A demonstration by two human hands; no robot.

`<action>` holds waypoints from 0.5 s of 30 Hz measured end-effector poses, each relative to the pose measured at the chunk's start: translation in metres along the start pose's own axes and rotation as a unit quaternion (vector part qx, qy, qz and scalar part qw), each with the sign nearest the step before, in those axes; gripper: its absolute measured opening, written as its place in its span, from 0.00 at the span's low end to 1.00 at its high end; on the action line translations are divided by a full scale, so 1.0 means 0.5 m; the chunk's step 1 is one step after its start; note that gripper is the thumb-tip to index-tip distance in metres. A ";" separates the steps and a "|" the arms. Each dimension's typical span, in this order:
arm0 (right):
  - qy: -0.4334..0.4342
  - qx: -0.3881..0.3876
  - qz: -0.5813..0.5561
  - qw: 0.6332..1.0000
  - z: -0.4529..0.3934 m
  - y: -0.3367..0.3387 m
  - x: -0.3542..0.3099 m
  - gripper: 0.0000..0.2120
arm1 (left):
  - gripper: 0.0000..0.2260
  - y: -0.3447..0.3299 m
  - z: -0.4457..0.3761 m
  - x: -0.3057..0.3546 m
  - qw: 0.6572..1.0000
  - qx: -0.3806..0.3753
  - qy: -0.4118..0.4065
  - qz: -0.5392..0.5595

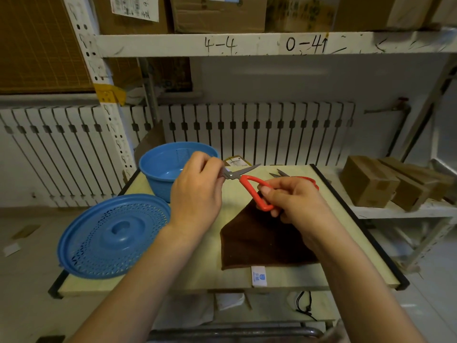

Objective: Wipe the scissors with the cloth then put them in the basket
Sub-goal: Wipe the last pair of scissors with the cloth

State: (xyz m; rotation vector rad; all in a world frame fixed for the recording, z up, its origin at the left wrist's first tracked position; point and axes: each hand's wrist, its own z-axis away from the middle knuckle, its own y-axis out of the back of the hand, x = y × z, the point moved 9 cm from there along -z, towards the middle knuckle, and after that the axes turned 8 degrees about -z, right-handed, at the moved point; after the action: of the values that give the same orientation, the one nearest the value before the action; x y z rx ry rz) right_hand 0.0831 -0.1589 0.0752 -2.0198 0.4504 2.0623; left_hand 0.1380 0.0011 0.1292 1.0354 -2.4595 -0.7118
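I hold a pair of red-handled scissors (pixel 243 180) in the air above the middle of the table (pixel 346 219), between my two hands. My left hand (pixel 197 191) is curled, its fingertips pinched on the metal blades near the pivot, with the blade tips sticking out past it toward the far edge. My right hand (pixel 294 201) is closed around the lower red handle loop, and the same hand also grips the top corner of the brown cloth (pixel 259 238), which drapes down from my fingers and spreads flat on the table toward the near edge. A white label (pixel 259 276) sticks out from the cloth's near hem. A second pair of scissors (pixel 296 177) with red handles lies on the table just beyond my right hand, near the far right corner, mostly hidden by my knuckles. The blue basket (pixel 170 167) stands at the far left corner, just left of my left hand. A blue perforated lid (pixel 113 236) rests at the left edge, overhanging it, nearer to me than the basket.
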 end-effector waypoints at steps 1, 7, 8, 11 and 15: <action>-0.002 0.007 -0.019 1.000 -0.001 0.001 0.004 0.06 | 0.06 -0.001 0.000 -0.006 1.000 -0.001 0.013 0.012; -0.007 0.042 -0.085 0.996 0.002 0.016 0.031 0.06 | 0.08 0.023 0.022 -0.010 0.998 0.061 0.001 0.006; -0.006 0.046 -0.093 0.995 0.003 0.016 0.035 0.06 | 0.08 0.034 0.030 -0.009 0.997 0.082 0.003 0.013; 0.002 0.058 -0.126 0.990 0.009 0.014 0.046 0.06 | 0.06 0.051 0.061 -0.008 0.991 0.101 0.047 0.071; 0.026 0.075 -0.145 0.986 0.024 0.000 0.053 0.05 | 0.09 -0.010 0.105 -0.022 0.941 -0.046 0.242 0.230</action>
State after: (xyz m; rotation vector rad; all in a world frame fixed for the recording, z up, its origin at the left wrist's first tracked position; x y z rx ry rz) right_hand 0.0710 -0.1559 0.0487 -1.9248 0.2909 1.7535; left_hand 0.1208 0.0222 0.0829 0.4867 -2.0890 -0.3593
